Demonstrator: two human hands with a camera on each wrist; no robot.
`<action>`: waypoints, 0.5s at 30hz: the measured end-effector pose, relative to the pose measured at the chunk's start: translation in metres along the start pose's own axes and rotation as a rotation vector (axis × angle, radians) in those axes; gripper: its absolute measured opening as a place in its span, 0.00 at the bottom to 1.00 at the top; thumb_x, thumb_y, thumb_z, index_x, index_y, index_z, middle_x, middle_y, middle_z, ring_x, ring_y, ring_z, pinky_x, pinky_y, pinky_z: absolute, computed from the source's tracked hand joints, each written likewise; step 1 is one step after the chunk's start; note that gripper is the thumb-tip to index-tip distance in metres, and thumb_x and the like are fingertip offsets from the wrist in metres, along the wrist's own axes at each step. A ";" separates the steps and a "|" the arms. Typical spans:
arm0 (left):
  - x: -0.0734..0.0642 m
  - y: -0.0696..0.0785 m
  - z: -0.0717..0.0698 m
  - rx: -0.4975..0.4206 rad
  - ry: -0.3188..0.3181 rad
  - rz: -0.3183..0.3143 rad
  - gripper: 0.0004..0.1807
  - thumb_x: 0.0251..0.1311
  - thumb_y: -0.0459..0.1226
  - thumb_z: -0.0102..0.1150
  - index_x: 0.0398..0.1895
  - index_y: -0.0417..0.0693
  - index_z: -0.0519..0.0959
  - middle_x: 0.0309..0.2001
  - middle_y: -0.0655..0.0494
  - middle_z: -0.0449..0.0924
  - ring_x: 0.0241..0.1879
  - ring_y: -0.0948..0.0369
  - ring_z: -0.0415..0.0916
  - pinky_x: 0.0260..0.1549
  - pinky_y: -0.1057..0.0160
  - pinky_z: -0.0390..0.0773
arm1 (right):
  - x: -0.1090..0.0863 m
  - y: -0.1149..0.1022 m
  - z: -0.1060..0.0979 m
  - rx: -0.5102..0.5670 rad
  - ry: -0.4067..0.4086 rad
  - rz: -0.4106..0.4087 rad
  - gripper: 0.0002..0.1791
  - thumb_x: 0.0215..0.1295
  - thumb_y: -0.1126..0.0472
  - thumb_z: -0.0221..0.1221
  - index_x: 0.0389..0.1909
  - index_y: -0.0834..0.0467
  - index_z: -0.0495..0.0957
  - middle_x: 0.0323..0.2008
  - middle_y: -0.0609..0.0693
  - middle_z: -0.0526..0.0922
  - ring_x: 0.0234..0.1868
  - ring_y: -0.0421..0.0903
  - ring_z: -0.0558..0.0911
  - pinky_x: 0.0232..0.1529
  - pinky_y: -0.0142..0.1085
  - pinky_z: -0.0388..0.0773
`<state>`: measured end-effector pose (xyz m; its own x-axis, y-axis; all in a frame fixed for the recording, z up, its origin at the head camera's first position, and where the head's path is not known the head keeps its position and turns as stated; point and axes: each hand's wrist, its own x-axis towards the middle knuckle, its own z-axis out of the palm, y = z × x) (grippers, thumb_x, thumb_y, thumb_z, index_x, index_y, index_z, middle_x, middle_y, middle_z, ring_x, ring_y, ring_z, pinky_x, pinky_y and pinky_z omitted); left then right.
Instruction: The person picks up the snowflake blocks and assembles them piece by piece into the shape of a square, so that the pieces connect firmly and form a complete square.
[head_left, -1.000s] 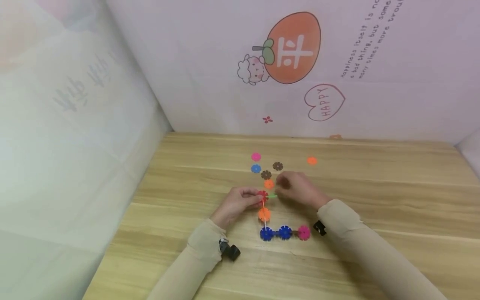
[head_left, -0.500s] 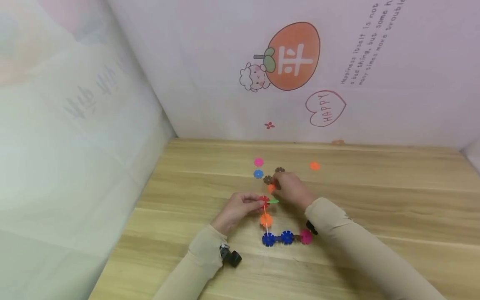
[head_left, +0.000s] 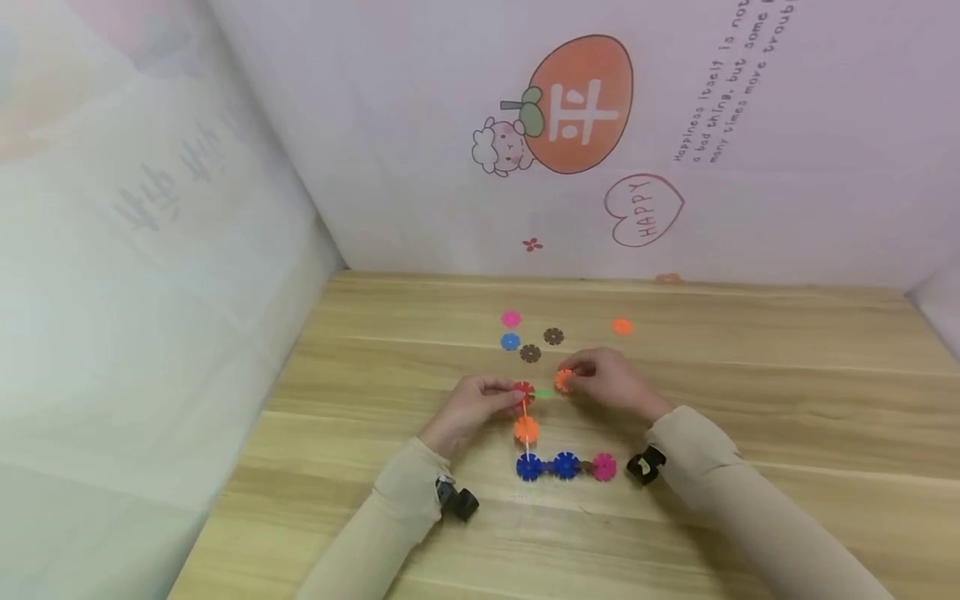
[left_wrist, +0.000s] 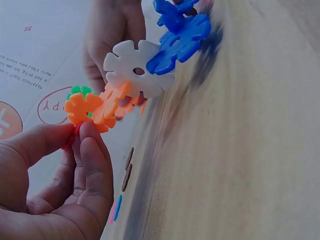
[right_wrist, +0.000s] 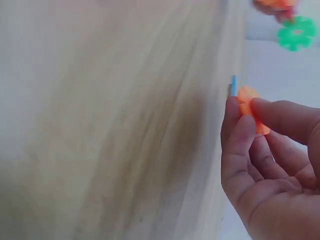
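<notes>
My left hand [head_left: 468, 408] pinches the red snowflake disc [head_left: 524, 392] of a linked chain of notched plastic discs. From the red one a green disc [head_left: 543, 393] sticks out to the right, seen edge-on. Toward me run an orange disc [head_left: 527, 430], a white disc [left_wrist: 132, 70] and a dark blue disc [head_left: 528, 467]. The chain then turns right through another blue disc [head_left: 566, 465] to a pink disc [head_left: 604, 467]. My right hand [head_left: 611, 383] pinches a loose orange disc [right_wrist: 251, 109] between thumb and fingers, just right of the green disc and apart from it.
Loose discs lie farther back on the wooden table [head_left: 750, 400]: a pink disc [head_left: 512, 318], a light blue disc [head_left: 510, 342], two brown discs [head_left: 530, 353] and an orange disc [head_left: 622, 327]. A printed cloth wall [head_left: 420, 167] stands behind, another at the left.
My right hand reached to the orange disc near the brown ones, took hold of it and drew it back to the right. My left hand keeps its grip on the red disc.
</notes>
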<state>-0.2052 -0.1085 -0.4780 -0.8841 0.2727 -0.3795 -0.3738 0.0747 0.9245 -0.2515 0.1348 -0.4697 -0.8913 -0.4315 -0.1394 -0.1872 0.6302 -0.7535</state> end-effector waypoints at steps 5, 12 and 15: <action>0.004 0.003 0.000 -0.027 -0.009 -0.007 0.12 0.61 0.33 0.64 0.47 0.41 0.82 0.45 0.49 0.86 0.42 0.60 0.84 0.50 0.63 0.84 | -0.016 0.001 -0.006 0.218 -0.009 0.119 0.14 0.66 0.54 0.63 0.49 0.55 0.82 0.43 0.52 0.87 0.45 0.48 0.85 0.45 0.39 0.85; 0.010 0.004 0.000 -0.036 -0.016 -0.021 0.14 0.62 0.33 0.63 0.50 0.39 0.81 0.47 0.47 0.86 0.43 0.60 0.84 0.51 0.63 0.84 | -0.030 -0.009 -0.005 0.288 -0.013 0.170 0.16 0.63 0.50 0.65 0.49 0.54 0.82 0.42 0.49 0.87 0.45 0.47 0.84 0.46 0.37 0.82; 0.011 0.004 0.001 -0.049 -0.022 -0.029 0.14 0.62 0.32 0.63 0.50 0.38 0.80 0.47 0.46 0.85 0.44 0.60 0.84 0.52 0.63 0.84 | -0.032 -0.011 -0.004 0.307 -0.006 0.181 0.17 0.64 0.51 0.65 0.49 0.56 0.82 0.42 0.50 0.87 0.45 0.48 0.84 0.46 0.38 0.83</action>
<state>-0.2165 -0.1036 -0.4782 -0.8667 0.2919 -0.4046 -0.4128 0.0360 0.9101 -0.2223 0.1439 -0.4541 -0.8960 -0.3352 -0.2911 0.1067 0.4738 -0.8741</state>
